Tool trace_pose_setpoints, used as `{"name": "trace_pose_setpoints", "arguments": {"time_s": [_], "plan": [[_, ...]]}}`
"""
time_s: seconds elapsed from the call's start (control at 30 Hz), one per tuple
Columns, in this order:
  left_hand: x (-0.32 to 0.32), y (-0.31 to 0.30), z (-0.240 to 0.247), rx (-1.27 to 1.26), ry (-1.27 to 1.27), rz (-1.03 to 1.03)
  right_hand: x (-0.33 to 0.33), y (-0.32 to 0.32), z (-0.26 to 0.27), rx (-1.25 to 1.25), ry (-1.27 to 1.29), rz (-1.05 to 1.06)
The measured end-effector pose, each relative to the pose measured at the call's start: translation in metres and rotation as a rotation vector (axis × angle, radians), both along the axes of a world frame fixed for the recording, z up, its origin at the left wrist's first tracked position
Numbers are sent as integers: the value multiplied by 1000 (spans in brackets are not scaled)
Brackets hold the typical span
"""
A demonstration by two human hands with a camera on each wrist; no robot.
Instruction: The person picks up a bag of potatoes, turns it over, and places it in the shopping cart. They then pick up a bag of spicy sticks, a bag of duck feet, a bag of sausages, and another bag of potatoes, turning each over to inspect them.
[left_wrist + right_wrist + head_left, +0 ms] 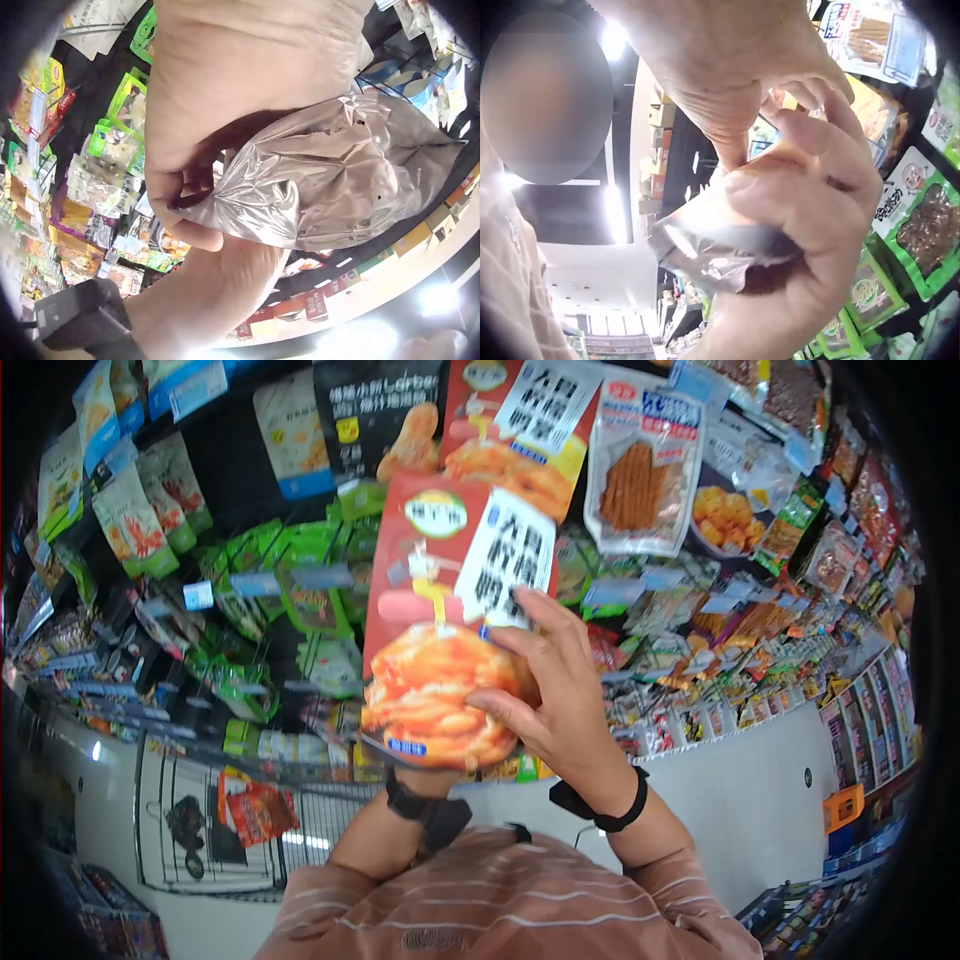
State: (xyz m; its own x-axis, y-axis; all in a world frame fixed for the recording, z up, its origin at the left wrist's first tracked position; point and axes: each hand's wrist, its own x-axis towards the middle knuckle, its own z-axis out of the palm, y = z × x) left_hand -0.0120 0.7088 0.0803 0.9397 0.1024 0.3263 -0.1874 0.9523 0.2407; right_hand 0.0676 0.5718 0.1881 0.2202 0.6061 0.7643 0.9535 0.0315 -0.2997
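Observation:
A red food package (420,700) with a picture of orange-coloured food stands upright before the chest in the head view. Behind and below it is the left hand (425,782), mostly hidden there; in the right wrist view the left hand (810,202) grips the package (712,255) with curled fingers. The right hand (555,690) rests its fingertips and thumb on the package front, near the right edge, fingers spread and slightly bent. The left wrist view shows the crumpled silver back (337,180) of the package beside the left hand (247,60).
Shelves of hanging snack packets surround the hands; a similar red package (560,480) and a clear-fronted packet (640,480) hang just behind. A wire cart (160,850) at the lower left holds a red packet (262,815). Pale floor (740,810) shows at the lower right.

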Motion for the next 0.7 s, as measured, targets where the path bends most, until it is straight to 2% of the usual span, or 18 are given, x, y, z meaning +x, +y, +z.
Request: {"name": "trace_pose_setpoints", "arguments": {"time_s": [0.07, 0.17, 0.2, 0.3, 0.33, 0.43, 0.5, 0.57, 0.7], "plan": [[-1, 0, 3, 28, 8, -35, 12, 4, -3, 0, 72, -120], [-6, 0, 7, 60, 20, -105, 19, 7, -4, 31, 354, -116], [-8, 0, 8, 72, 25, -132, 26, 13, -11, 60, 444, -39], [-9, 2, 12, 101, 37, -205, 31, 14, -17, 107, 1009, 211], [-9, 2, 12, 108, 42, -224, 33, 19, -22, 187, 1032, 276], [-12, -4, 12, 83, 40, -275, 34, 17, -21, 217, 1300, 359], [-7, -2, 8, 68, 77, -317, 39, 17, -22, 231, 1359, 381], [-16, -3, 38, 178, 152, -278, 37, 14, -14, 256, 1407, 395], [-8, 12, 55, 321, 229, 20, 52, 11, 5, 423, 1254, 488]]}}
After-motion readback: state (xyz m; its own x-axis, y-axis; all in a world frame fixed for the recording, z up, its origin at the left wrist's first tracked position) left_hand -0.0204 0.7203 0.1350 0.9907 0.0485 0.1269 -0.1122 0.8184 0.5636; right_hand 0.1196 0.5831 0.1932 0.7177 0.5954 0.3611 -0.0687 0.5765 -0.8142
